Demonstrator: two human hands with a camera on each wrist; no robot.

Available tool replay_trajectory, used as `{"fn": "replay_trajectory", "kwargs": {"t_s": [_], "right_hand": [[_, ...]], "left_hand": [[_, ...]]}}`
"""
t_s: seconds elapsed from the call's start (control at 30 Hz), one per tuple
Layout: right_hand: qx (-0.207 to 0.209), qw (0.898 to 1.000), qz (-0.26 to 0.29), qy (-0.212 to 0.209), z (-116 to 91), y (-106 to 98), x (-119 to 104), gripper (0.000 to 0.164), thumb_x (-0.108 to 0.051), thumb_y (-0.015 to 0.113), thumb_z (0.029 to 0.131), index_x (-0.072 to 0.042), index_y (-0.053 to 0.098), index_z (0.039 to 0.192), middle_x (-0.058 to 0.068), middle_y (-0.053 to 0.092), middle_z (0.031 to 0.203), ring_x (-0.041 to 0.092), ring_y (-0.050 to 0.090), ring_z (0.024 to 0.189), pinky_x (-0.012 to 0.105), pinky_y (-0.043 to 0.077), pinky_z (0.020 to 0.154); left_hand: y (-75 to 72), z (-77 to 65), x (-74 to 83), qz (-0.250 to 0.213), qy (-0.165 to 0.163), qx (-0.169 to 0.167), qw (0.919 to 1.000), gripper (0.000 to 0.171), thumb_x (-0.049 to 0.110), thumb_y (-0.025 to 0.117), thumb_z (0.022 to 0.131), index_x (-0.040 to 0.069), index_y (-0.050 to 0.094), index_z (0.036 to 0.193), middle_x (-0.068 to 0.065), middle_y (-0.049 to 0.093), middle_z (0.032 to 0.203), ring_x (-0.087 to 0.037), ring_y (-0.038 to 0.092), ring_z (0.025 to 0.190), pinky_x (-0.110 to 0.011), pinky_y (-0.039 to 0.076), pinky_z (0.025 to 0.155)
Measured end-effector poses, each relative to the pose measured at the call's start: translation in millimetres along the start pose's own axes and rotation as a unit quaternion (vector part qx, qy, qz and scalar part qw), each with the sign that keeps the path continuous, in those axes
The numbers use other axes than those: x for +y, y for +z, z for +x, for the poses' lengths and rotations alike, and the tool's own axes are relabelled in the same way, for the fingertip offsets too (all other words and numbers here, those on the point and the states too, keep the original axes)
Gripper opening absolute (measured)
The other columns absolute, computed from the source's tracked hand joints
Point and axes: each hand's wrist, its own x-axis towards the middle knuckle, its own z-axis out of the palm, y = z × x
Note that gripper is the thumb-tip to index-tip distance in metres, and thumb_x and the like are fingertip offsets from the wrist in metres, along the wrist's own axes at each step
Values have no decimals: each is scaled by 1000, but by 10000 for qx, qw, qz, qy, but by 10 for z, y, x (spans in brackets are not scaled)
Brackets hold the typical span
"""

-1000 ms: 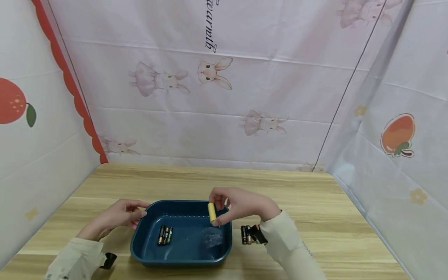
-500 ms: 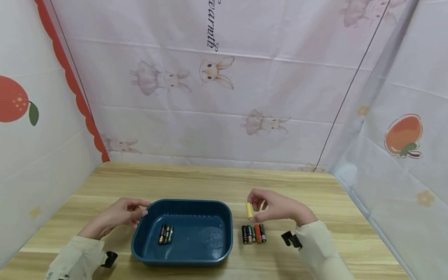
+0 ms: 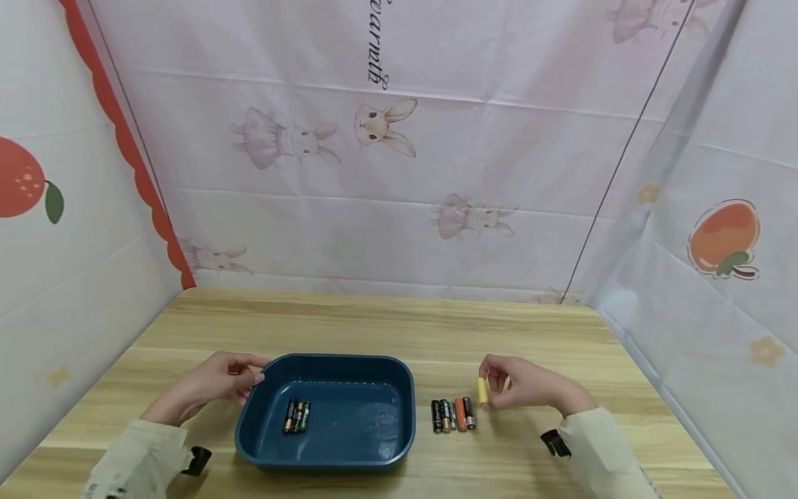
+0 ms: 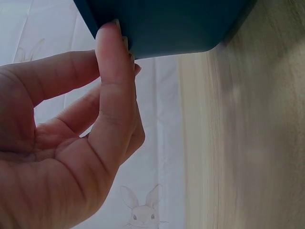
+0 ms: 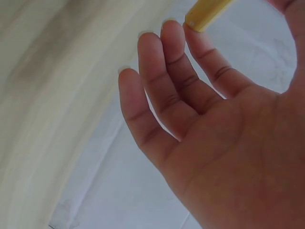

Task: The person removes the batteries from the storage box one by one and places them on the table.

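The only writing that shows is on the back cloth point(image 3: 436, 173), at the top edge of the head view: dark script letters turned on their side and cut off by the frame, of which "warmth" point(image 3: 374, 48) can be made out. The batteries point(image 3: 453, 415) on the surface and those in the tray point(image 3: 399, 416) carry labels too small to read.
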Motion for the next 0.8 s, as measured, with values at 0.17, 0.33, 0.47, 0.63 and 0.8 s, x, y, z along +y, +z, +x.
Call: {"fn": "replay_trajectory", "kwargs": {"t_s": [0.17, 0.33, 0.47, 0.63, 0.8], "right_hand": [[-113, 9997, -104, 181, 11, 80, 82, 37, -22, 80, 75, -9, 56, 101, 7, 56, 82, 13, 50, 71, 24, 45, 62], [-176, 9990, -332, 257, 50, 159, 136, 37, -18, 80, 72, -10, 56, 100, 6, 57, 79, 8, 48, 65, 23, 43, 59], [-195, 9987, -432, 210, 87, 200, 152, 37, -12, 79, 69, -9, 57, 99, 5, 53, 75, 6, 43, 63, 22, 39, 57], [-262, 9984, -396, 322, 110, 243, 150, 39, -8, 78, 66, -9, 58, 100, 3, 48, 72, 6, 38, 62, 21, 34, 55], [-279, 9974, -487, 455, 117, 277, 141, 41, -10, 79, 66, -9, 59, 102, 2, 50, 75, 7, 40, 63, 23, 35, 55]], "left_hand": [[10, -3, 16, 20, -59, 63, 10000, 40, 8, 57, 96, -9, 51, 131, -10, 56, 81, -21, 60, 72, -38, 57, 66], [14, -10, 30, 39, -78, 89, 9999, 39, 6, 56, 95, -9, 51, 131, -11, 57, 82, -21, 61, 71, -38, 57, 65], [10, -8, 24, 48, -59, 82, 9999, 38, 6, 55, 95, -9, 52, 130, -10, 57, 82, -21, 61, 71, -37, 57, 64], [4, -2, 16, 34, -39, 42, 10000, 39, 6, 56, 95, -9, 52, 130, -10, 56, 82, -21, 61, 71, -37, 58, 65], [4, -13, 28, 60, -58, 44, 10000, 38, 6, 56, 95, -9, 52, 130, -10, 57, 82, -21, 61, 71, -36, 58, 65]]}}
